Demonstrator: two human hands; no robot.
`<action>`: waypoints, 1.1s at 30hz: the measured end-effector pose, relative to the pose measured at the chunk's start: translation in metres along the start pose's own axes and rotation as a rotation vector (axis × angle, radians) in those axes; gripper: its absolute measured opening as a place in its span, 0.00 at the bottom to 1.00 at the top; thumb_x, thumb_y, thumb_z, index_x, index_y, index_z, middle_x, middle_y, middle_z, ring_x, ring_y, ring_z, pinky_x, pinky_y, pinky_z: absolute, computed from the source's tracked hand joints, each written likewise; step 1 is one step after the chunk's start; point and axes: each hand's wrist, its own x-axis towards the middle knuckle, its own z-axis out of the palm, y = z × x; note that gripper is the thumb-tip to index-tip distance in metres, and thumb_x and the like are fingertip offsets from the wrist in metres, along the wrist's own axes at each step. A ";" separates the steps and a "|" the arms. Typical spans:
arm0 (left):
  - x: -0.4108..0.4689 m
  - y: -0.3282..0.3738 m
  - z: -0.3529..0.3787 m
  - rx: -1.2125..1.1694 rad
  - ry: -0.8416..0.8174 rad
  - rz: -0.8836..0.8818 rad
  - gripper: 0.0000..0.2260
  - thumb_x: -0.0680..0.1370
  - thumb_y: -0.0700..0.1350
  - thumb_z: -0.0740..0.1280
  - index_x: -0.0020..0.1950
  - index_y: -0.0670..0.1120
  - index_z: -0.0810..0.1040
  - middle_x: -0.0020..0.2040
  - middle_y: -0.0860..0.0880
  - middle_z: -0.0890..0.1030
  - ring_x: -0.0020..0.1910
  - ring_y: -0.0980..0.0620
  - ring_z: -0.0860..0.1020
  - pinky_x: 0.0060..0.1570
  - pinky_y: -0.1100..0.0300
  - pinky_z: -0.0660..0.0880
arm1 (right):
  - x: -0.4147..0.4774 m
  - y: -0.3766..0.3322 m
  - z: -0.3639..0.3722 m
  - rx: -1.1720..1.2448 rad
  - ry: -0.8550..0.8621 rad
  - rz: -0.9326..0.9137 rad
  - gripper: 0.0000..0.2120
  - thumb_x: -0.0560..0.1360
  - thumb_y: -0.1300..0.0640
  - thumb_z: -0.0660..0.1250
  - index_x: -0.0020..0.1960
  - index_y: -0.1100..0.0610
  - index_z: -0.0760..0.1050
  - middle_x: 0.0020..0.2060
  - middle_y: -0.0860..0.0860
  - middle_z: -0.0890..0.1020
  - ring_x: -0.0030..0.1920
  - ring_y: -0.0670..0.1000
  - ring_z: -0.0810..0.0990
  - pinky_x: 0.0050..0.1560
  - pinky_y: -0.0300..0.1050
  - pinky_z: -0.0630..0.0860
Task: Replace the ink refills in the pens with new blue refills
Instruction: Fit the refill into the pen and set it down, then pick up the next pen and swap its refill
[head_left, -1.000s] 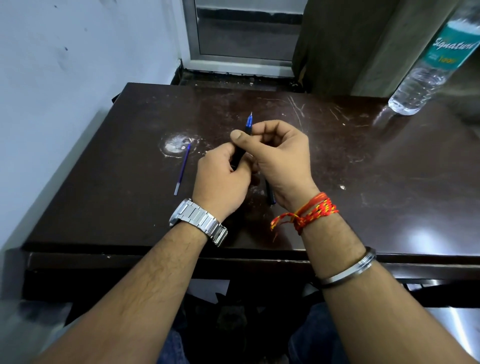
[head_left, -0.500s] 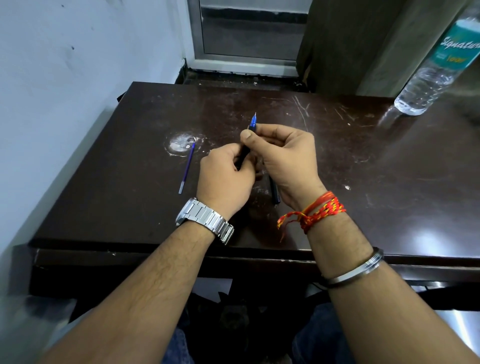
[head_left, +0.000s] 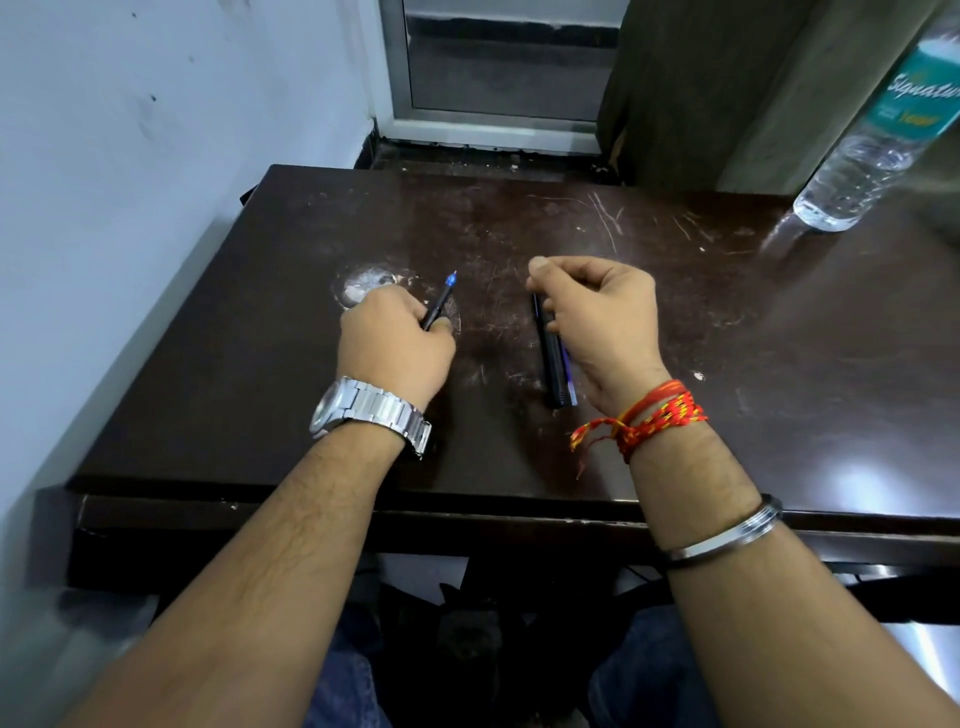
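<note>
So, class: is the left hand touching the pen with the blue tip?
Touching. The head view shows the left hand closed around the pen, its blue tip sticking out.

I see a glossy, scratched dark wood table (head_left: 675, 322), a clear plastic bottle (head_left: 872, 140), and a shiny metal watch (head_left: 363, 410).

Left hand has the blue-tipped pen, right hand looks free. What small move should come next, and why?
Probably set the blue-tipped pen down from the left hand, then reach the right hand to the black pen lying on the table beside a loose refill.
</note>
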 end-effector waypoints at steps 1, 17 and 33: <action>0.002 -0.002 -0.002 0.006 -0.005 -0.017 0.09 0.71 0.48 0.74 0.34 0.50 0.77 0.30 0.53 0.77 0.37 0.50 0.78 0.35 0.65 0.68 | 0.001 0.001 -0.002 -0.030 0.004 0.003 0.05 0.73 0.55 0.72 0.40 0.54 0.84 0.38 0.48 0.86 0.36 0.41 0.79 0.46 0.44 0.80; -0.003 0.003 0.001 -0.079 -0.088 -0.060 0.14 0.69 0.51 0.76 0.28 0.52 0.75 0.32 0.53 0.81 0.42 0.50 0.81 0.45 0.62 0.75 | 0.023 0.016 -0.027 -0.492 0.084 0.043 0.08 0.71 0.59 0.71 0.35 0.49 0.80 0.43 0.54 0.86 0.48 0.54 0.84 0.51 0.44 0.81; -0.010 0.006 0.006 -0.104 -0.236 0.001 0.11 0.70 0.53 0.76 0.34 0.52 0.77 0.32 0.53 0.82 0.31 0.52 0.83 0.40 0.57 0.82 | 0.020 0.021 -0.023 -0.625 0.104 0.030 0.10 0.71 0.55 0.70 0.46 0.61 0.82 0.40 0.56 0.82 0.43 0.53 0.80 0.41 0.39 0.72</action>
